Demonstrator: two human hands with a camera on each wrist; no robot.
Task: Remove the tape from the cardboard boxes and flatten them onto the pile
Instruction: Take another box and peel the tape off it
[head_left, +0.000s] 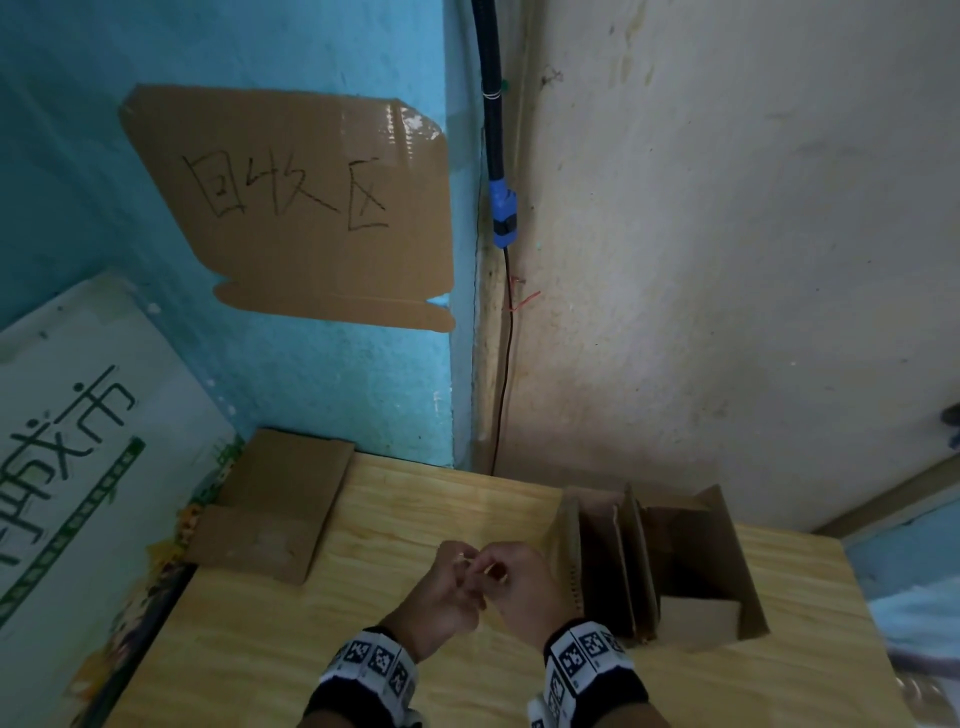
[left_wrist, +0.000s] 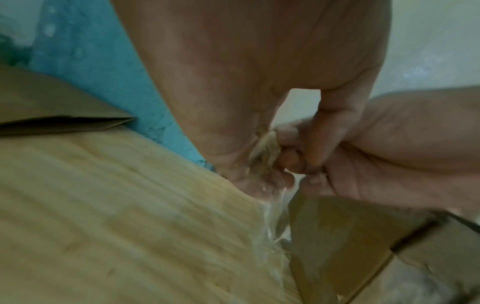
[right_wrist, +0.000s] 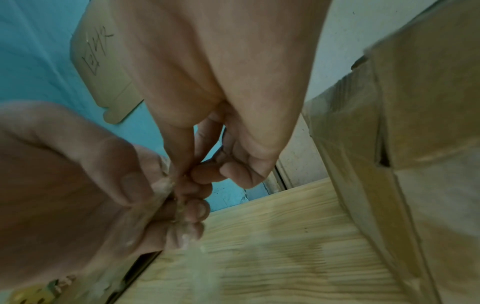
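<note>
Both hands meet over the middle of the wooden table (head_left: 395, 670). My left hand (head_left: 457, 577) and right hand (head_left: 493, 569) pinch the same crumpled strip of clear tape (left_wrist: 262, 154) between their fingertips. In the left wrist view the tape (left_wrist: 270, 224) trails down from the fingers towards the table. In the right wrist view the tape wad (right_wrist: 166, 185) sits between both sets of curled fingers. An open cardboard box (head_left: 670, 561) with raised flaps stands just right of my right hand. Flattened cardboard (head_left: 275, 509) lies at the table's back left.
A cardboard sign (head_left: 296, 208) with handwriting is stuck on the blue wall. A white printed board (head_left: 78, 447) leans at the left. A black hose with a blue fitting (head_left: 503, 213) runs down the wall corner. The table's right edge (head_left: 872, 639) lies beyond the box.
</note>
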